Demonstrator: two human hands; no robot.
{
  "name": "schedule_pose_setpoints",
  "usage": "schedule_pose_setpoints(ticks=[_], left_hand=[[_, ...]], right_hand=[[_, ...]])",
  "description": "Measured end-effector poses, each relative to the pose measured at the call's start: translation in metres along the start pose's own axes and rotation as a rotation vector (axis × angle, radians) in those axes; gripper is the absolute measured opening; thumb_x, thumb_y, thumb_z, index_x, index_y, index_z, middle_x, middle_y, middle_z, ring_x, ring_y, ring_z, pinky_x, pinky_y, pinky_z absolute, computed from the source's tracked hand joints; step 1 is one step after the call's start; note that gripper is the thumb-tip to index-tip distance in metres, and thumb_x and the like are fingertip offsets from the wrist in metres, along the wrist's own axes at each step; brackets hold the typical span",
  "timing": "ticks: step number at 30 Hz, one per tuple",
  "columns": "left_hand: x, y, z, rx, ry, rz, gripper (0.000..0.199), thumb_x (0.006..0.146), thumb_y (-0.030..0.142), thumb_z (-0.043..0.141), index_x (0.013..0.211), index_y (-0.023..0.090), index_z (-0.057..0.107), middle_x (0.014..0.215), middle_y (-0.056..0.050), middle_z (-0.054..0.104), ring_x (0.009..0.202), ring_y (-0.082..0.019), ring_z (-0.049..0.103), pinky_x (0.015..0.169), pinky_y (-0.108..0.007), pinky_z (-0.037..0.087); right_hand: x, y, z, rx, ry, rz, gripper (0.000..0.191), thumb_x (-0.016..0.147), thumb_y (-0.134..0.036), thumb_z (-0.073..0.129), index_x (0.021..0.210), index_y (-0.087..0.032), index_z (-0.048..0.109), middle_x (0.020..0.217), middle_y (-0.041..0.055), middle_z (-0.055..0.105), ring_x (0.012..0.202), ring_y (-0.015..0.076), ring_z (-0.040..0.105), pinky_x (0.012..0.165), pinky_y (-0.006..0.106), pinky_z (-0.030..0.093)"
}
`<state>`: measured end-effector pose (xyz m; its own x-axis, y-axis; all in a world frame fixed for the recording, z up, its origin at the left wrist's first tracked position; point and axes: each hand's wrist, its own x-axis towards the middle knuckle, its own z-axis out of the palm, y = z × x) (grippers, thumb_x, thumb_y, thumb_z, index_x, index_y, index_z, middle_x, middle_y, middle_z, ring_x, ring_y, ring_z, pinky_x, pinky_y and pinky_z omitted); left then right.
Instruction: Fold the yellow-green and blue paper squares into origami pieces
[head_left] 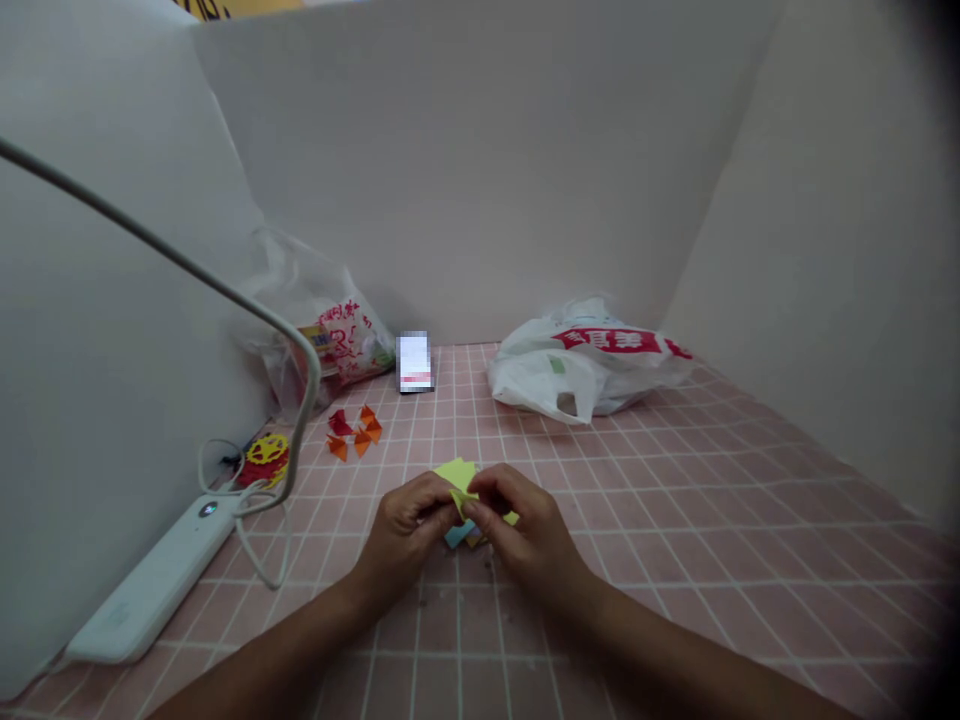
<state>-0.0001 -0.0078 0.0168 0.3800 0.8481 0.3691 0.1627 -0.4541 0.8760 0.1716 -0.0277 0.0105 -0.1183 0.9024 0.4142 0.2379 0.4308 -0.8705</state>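
Note:
Near the middle of the pink tiled surface, my left hand (409, 525) pinches the left side of a small folded yellow paper (461, 499). My right hand (525, 528) grips the same paper from the right, thumb and forefinger closed on it. Just behind and under my hands lie more yellow paper (456, 472) and a light blue sheet (459, 534), partly hidden by my fingers. Several small folded orange papers (362, 441) and a red one (340, 423) rest farther back on the left.
A lit phone (415, 362) stands at the back between a clear bag (292, 290) and a white plastic bag (540, 365). On the left are a white power strip (154, 580), a looping cable (187, 262) and a yellow gear-like piece (267, 449). Pale walls enclose the surface.

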Motion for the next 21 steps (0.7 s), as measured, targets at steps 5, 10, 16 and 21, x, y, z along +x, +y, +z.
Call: schedule_pose_setpoints(ticks=[5,10,16,21], left_hand=[[0.001,0.0009,-0.001,-0.14,0.0,-0.117,0.014,0.087,0.027,0.063,0.078,0.016,0.067,0.076,-0.002,0.059,0.073,-0.016,0.056,0.069,-0.025,0.044],[0.0029,-0.0006,-0.0034,-0.235,-0.069,-0.201,0.02,0.085,0.033,0.065,0.078,0.015,0.065,0.074,-0.002,0.057,0.068,-0.015,0.055,0.066,-0.025,0.044],[0.004,-0.0044,-0.006,-0.184,-0.186,-0.201,0.024,0.085,0.038,0.064,0.077,0.015,0.066,0.076,-0.004,0.061,0.071,-0.016,0.057,0.068,-0.027,0.045],[0.0047,-0.0078,-0.0073,-0.157,-0.222,-0.172,0.024,0.086,0.038,0.063,0.08,0.015,0.068,0.077,-0.005,0.063,0.074,-0.018,0.058,0.071,-0.028,0.045]], right_hand=[[0.004,-0.0006,0.0004,0.205,-0.079,0.131,0.016,0.085,-0.025,0.06,0.07,-0.019,0.055,0.071,0.0005,0.055,0.066,0.0153,0.054,0.061,0.027,0.043],[0.0044,0.0017,0.0027,0.331,-0.11,0.226,0.016,0.083,-0.028,0.062,0.071,-0.019,0.054,0.068,0.0002,0.057,0.063,0.0141,0.053,0.059,0.026,0.044],[0.0054,0.0031,0.0026,0.35,-0.128,0.238,0.022,0.084,-0.036,0.062,0.073,-0.02,0.052,0.067,-0.0008,0.056,0.06,0.0133,0.053,0.056,0.026,0.043],[0.0045,0.0054,0.0029,0.349,-0.167,0.269,0.025,0.087,-0.037,0.058,0.072,-0.02,0.048,0.063,-0.0022,0.053,0.055,0.0118,0.05,0.052,0.024,0.04]])
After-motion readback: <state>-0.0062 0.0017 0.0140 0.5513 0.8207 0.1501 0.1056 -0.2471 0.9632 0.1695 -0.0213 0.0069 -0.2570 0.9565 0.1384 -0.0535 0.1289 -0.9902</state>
